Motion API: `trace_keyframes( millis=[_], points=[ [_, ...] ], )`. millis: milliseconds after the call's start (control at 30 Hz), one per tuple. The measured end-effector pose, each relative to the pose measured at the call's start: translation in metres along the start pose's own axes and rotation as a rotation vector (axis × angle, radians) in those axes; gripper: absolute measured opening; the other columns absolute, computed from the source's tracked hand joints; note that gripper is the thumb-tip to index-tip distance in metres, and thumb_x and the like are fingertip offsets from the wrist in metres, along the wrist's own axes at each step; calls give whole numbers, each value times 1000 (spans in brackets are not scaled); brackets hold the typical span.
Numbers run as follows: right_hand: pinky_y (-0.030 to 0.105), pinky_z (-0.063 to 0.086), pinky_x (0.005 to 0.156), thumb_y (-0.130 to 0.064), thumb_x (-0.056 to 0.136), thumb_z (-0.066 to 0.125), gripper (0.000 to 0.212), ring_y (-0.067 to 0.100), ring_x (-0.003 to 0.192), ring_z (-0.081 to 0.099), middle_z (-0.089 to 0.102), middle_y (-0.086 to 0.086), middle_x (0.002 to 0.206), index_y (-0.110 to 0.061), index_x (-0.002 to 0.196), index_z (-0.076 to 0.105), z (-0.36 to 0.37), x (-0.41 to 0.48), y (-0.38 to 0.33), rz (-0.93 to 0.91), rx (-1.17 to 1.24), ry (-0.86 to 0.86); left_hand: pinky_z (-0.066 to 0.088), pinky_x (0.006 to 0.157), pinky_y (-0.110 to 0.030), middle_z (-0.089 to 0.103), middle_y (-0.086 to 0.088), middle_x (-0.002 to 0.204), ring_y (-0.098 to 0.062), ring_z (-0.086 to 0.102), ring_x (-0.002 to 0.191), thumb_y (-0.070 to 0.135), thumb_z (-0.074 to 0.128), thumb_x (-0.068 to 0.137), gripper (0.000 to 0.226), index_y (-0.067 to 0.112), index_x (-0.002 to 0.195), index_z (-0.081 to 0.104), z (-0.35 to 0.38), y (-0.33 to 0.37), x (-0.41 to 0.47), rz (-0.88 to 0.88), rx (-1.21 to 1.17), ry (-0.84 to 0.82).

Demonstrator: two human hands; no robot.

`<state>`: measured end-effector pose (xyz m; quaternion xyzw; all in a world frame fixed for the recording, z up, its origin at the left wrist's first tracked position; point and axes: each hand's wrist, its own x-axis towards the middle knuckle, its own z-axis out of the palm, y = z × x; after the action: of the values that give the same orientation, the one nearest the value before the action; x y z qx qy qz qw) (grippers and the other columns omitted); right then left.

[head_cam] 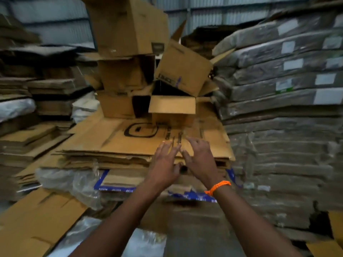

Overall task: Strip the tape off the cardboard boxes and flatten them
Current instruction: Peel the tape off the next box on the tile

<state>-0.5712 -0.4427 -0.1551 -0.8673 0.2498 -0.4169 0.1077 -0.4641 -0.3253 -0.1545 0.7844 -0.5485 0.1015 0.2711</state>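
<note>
Open boxes (120, 75) (interiors dark) atop flattened cardboard (111, 140)

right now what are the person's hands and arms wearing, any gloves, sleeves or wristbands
No gloves on the left hand or the right hand, and no sleeves in view. The only thing worn is an orange braided band round the right wrist; the left wrist carries nothing.

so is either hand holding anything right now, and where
Nothing is held. The left hand and right hand reach open, fingers spread, over the flattened cardboard stack.
</note>
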Motion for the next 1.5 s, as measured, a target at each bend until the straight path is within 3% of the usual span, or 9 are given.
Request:
trace_keyframes(
  millis=[433, 600, 700, 933, 1033, 1200, 1367, 1433, 1500],
  points=[
    [38, 41, 108, -33, 90, 70, 60, 30, 129, 50, 56, 13, 138, -11, 143, 52, -36, 378, 146, -142, 130, 59, 24, 124, -46, 20, -3, 167, -26, 12, 155, 41, 56, 100, 78, 23, 162, 11, -6, 54, 337, -58, 269, 152],
    [51, 31, 118, -63, 71, 80, 118, 36, 146, 31, 34, 16, 159, -11, 158, 18, -33, 510, 161, -82, -67, -24, 23, 124, -44, 14, 2, 168, -21, 10, 155, 43, 56, 101, 81, 27, 163, 7, -4, 25, 371, -200, 253, 104],
    [52, 50, 97, -85, 55, 73, 106, 32, 118, 60, 64, 10, 129, -20, 135, 51, -18, 531, 172, -69, -144, -164, 24, 122, -37, 20, 1, 167, -19, 19, 153, 44, 58, 100, 80, 23, 163, 14, 1, 3, 372, -353, 94, 117],
    [34, 57, 68, -69, 72, 76, 59, 18, 83, 66, 72, -1, 96, -25, 110, 70, -26, 500, 168, -218, -29, -31, 42, 113, -49, 32, -4, 164, -29, 38, 145, 66, 57, 92, 81, 34, 159, 26, 25, -24, 346, -653, -341, 114],
    [34, 59, 67, -68, 74, 74, 56, 15, 80, 67, 69, -7, 92, -26, 111, 69, -45, 475, 156, -239, 38, 24, 48, 107, -50, 32, -3, 163, -30, 43, 141, 79, 52, 81, 91, 37, 158, 29, 19, -15, 330, -680, -575, 118],
    [30, 52, 60, -70, 76, 71, 47, 13, 70, 61, 58, -12, 79, -28, 97, 66, -103, 397, 100, -349, -60, 181, 61, 87, -50, 41, -5, 154, -30, 55, 124, 70, 42, 95, 66, 35, 151, 38, -24, 5, 277, -583, -987, 216],
    [30, 47, 53, -69, 78, 69, 47, 17, 66, 63, 60, -7, 73, -24, 90, 66, -155, 261, 29, -486, -241, 211, 63, 74, -52, 44, -10, 153, -36, 59, 120, 95, 54, 61, 115, 27, 152, 39, -81, 15, 183, -595, -1210, 325],
    [28, 40, 49, -69, 78, 70, 46, 17, 64, 62, 62, -7, 73, -24, 82, 61, -165, 201, 0, -543, -297, 271, 62, 77, -51, 50, -9, 150, -37, 59, 122, 101, 49, 58, 118, 30, 152, 40, -100, 13, 127, -586, -1253, 323],
    [29, 42, 47, -70, 79, 68, 48, 14, 62, 59, 61, -8, 72, -23, 80, 59, -172, 143, -32, -544, -276, 293, 56, 92, -55, 50, -11, 150, -38, 58, 125, 90, 39, 79, 95, 30, 153, 39, -113, 2, 66, -580, -1337, 393]
  ],
)
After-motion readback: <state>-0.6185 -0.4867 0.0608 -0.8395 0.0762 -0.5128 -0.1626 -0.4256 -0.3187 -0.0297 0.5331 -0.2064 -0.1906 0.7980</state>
